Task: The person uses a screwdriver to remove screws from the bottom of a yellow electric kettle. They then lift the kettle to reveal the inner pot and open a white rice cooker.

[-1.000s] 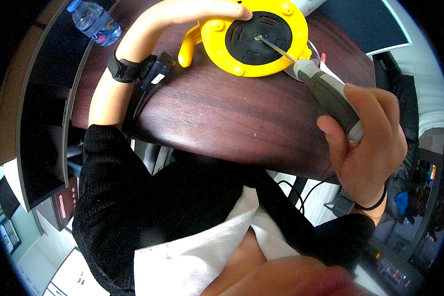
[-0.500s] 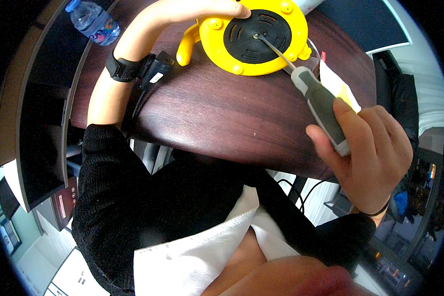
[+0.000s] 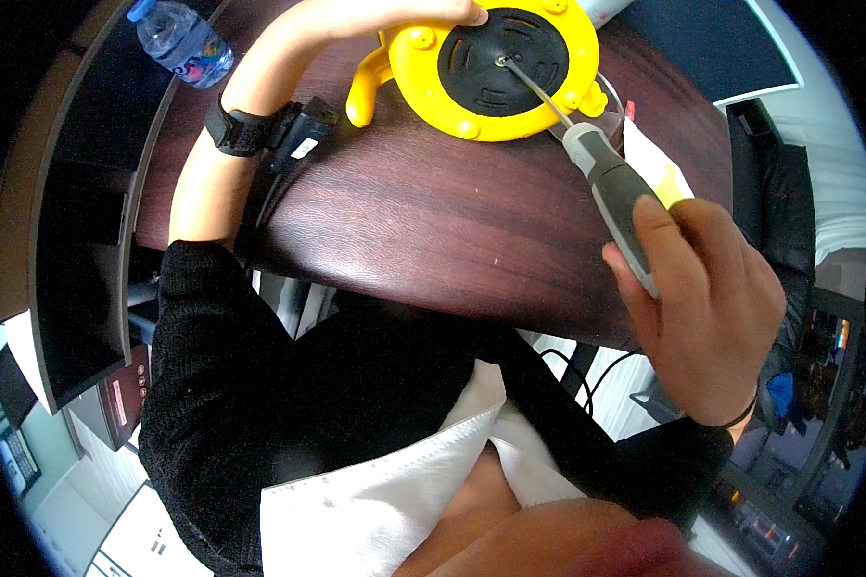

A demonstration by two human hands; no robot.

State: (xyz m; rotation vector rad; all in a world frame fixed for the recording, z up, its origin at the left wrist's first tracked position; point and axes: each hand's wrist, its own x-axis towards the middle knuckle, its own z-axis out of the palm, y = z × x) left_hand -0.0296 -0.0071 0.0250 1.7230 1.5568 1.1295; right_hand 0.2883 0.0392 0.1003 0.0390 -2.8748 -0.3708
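A round yellow reel-like thing with a black slotted disc in its middle is held up over the near part of the table. My left hand grips its upper left rim, thumb lying along the face; the other fingers are hidden. A yellow hooked handle sticks out from its left side. In my right hand is a screwdriver with a grey handle, fingers closed round the handle's end. Its thin shank slants up and left, and the tip meets the small screw at the disc's centre.
The dark wooden table curves along its front edge. A water bottle stands at the far left. A black device is strapped at my left wrist. Right of the reel lies a white and yellow packet, with a dark screen behind.
My right hand has shifted slightly left and turned a little round the screwdriver handle. The tip stays at the disc's centre. My left hand keeps its hold on the reel.
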